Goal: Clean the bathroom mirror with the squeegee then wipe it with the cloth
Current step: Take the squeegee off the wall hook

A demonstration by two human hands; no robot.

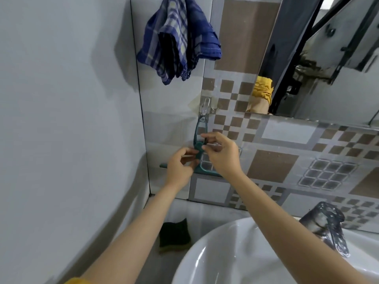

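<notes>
Below the clear wall hook (pixel 205 107), the teal squeegee (pixel 199 140) hangs by its handle loop. Left hand (pixel 180 169) and right hand (pixel 222 154) each pinch its handle in a narrow grip. Step: fetching the tool. Next, presumably, lift the loop off the hook; mirror (pixel 328 58) and checked cloth (pixel 180 39) remain untouched.

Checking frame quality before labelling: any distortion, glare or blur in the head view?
Head view: wide-angle bending curves the left wall; glare on the faucet and basin rim; cloth casts a soft shadow; hands on the squeegee slightly soft.
</notes>
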